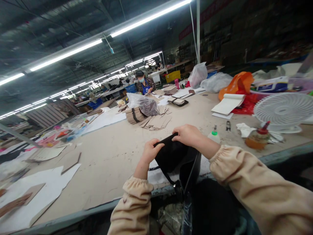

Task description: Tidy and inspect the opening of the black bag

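Observation:
A black bag (168,158) hangs between my hands at the front edge of the table, tilted, its inside partly showing. My left hand (149,150) pinches the left end of its upper edge, thumb on the near side. Farther right along that same edge, my right hand (187,134) grips it between thumb and fingers. A strap and a small metal fitting (174,185) dangle below. Behind the right forearm stands a clear bottle with a green collar (214,133), partly covered by the arm.
On the right are a white fan (285,109), a bottle of amber liquid (258,138), small clippers (228,126) and a notepad (228,103). Stacked brown pieces (134,116) lie mid-table. Another person's hand (14,204) rests on a board at left; a masked co-worker (146,85) sits across.

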Demonstrator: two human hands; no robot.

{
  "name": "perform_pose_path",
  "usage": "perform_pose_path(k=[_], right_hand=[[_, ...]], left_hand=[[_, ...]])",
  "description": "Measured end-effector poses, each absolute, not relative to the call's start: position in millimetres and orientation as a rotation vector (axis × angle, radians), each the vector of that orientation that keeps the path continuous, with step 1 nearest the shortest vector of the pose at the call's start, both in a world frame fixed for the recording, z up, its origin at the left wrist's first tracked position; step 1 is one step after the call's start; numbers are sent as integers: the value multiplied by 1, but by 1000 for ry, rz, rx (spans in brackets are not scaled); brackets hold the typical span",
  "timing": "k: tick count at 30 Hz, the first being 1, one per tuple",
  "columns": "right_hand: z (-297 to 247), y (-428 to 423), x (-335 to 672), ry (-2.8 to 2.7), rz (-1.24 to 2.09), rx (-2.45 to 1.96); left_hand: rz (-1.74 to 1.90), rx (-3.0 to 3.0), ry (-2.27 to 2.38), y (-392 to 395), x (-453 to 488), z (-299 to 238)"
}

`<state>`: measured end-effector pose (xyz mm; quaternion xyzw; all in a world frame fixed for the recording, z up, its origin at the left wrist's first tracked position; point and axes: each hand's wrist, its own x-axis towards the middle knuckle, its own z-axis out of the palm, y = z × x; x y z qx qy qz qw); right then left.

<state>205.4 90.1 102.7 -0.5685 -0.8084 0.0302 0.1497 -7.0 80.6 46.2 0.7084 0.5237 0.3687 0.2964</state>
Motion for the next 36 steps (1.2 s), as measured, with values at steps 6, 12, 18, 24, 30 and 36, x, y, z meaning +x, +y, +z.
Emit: perform_pose_path(k=[6,12,18,24,30,36], right_hand=[[101,92,205,-2300,95,-1656],[100,93,205,-2299,100,-1655],[99,93,205,-2300,87,-1678],[103,91,203,-2312,85,-1683],[101,93,205,-2316,68,-1684],[102,84,220,-2365,6,-1581]], left_hand=[[971,1907,1388,80,-7,48],[977,1927,1385,80,-7,48],[927,1973,1418,76,-5,52],[617,2241,1465,76,3,82],[519,2464,1557,85,35,91],[502,2485,1663,89,42,81]])
